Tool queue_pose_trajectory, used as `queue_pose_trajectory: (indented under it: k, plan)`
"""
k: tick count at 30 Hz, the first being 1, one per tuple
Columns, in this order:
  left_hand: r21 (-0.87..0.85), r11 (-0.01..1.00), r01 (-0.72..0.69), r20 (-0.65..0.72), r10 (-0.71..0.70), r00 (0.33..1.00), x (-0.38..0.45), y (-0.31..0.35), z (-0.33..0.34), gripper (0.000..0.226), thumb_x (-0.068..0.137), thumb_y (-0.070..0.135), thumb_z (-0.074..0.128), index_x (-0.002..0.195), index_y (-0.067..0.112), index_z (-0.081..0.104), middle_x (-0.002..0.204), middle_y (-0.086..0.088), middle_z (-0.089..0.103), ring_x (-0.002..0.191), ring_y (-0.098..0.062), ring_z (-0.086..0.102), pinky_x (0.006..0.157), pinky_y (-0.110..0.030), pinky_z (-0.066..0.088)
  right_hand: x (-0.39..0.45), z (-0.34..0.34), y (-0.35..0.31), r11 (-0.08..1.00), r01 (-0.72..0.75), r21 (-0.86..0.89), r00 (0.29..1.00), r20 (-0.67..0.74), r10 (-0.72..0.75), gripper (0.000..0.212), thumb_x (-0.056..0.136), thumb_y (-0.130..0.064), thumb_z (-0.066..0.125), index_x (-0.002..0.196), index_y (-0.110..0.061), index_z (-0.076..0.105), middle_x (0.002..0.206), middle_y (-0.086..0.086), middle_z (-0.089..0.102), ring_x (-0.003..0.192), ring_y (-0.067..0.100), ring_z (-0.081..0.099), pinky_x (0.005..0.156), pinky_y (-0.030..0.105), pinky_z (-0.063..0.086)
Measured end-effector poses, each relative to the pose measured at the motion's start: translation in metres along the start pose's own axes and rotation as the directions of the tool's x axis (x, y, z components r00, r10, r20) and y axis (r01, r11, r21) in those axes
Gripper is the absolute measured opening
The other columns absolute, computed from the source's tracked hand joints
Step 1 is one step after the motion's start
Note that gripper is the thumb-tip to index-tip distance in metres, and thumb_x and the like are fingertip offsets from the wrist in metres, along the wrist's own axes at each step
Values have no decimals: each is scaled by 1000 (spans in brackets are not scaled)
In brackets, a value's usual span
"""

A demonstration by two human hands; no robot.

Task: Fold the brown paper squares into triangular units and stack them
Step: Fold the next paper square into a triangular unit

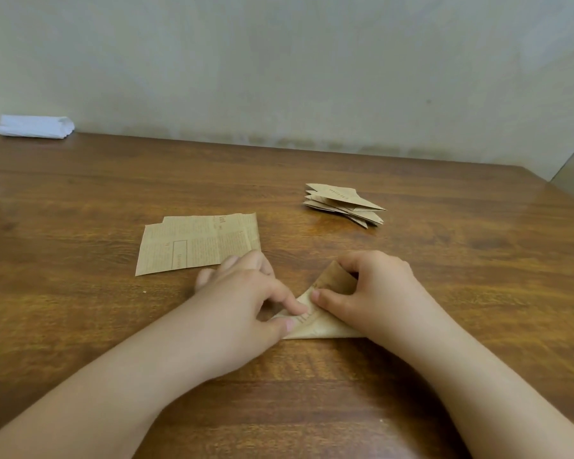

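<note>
From the head camera, looking down over both forearms, the person is working a fold partway through one brown paper piece [318, 321], which is lying on the wooden table [444, 293] close to the near edge, between the two hands. The left hand [246, 299] is pinching the paper's left part, thumb and forefinger closing on it near the middle crease. The right hand [368, 286] is gripping the right part, its fingers curling round a flap that is standing up off the table while its thumb is pressing down beside the left forefinger. I judge this to be the step of bringing a flap over to shape the triangle; the crease is not yet flattened.

The next move, as I read it, is calling for the raised flap to be laid down with its edges lined up, then pressed sharp, and then the unit carried to the stack of folded units [343, 205], which is sitting well apart, farther back and to the right. A few unfolded paper squares [196, 243], printed like newsprint and overlapping one another, are waiting just beyond the left hand, so more folding is left to do.

The table is dark, glossy, grained wood, reflecting a little light near the stack. At its far left corner a folded white cloth or paper bundle [35, 126] is resting against the wall [279, 61], which is plain, pale and stained along its base.
</note>
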State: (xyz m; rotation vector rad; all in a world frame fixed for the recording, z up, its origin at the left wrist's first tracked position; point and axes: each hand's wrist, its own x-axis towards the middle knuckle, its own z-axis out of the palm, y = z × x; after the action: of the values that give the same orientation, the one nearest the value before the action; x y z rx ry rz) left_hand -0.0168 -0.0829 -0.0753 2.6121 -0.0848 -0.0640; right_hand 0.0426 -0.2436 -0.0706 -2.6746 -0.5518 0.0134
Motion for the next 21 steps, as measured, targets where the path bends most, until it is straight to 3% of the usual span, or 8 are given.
queue_pose_trajectory:
  k: [3,5,6,8,11,13,17,21]
  plan:
    - [-11,1000,18,25,-18,1000,2,-2,-1,15,86,49,59,100,55,63,100,20,38,107,0,33,102,-29,22,-4,1,6,1000,19,-21,989,-149,-22,33,77,-50,67,105,-38,55,99,-20,44,103,5,43,93,30,30]
    - [-8,1000,19,27,-18,999,3,-2,-1,16,86,50,59,101,56,63,100,20,38,107,-1,33,103,-30,21,-14,-3,4,988,154,32,946,-293,-138,26,84,-42,61,109,-36,56,99,-23,42,100,0,39,89,28,29]
    - [-2,1000,12,21,-12,1000,3,-3,-1,16,86,51,58,101,56,64,99,20,37,106,-2,33,103,-30,21,-20,-4,2,973,226,37,934,-294,-205,16,88,-37,56,104,-34,60,94,-24,44,96,-1,40,85,27,32]
    - [7,1000,4,9,-4,1000,3,-4,0,11,86,52,57,95,55,63,98,20,37,106,-3,32,104,-32,20,-29,0,-2,947,321,27,937,-153,-314,25,87,-37,41,94,-32,65,88,-23,50,89,2,43,79,28,39]
    - [17,1000,3,-15,-3,1000,3,-6,2,7,86,54,57,90,55,62,98,20,36,108,-3,33,104,-32,20,-35,14,-3,938,337,-84,941,13,-337,43,81,-38,25,92,-33,67,84,-16,56,78,6,44,72,30,37]
    - [24,1000,0,-32,1,999,3,-7,3,9,86,54,57,92,54,63,97,20,37,108,-4,33,103,-31,20,-36,15,-5,925,347,-155,936,-9,-352,36,81,-31,32,86,-33,67,79,-16,56,74,8,52,69,28,37]
    - [3,1000,-5,-40,5,999,3,-6,3,9,85,53,58,92,55,64,99,20,39,107,-5,34,99,-29,20,-40,4,-4,914,390,-110,921,66,-385,27,94,-27,38,102,-34,63,95,-15,54,84,4,46,85,22,28]
    - [16,1000,-8,-43,9,999,4,-7,3,14,87,49,59,99,54,64,100,21,40,107,-5,34,100,-30,20,-47,-2,1,946,323,-30,946,52,-321,16,91,-29,50,96,-34,65,90,-15,60,82,-1,50,76,12,36]
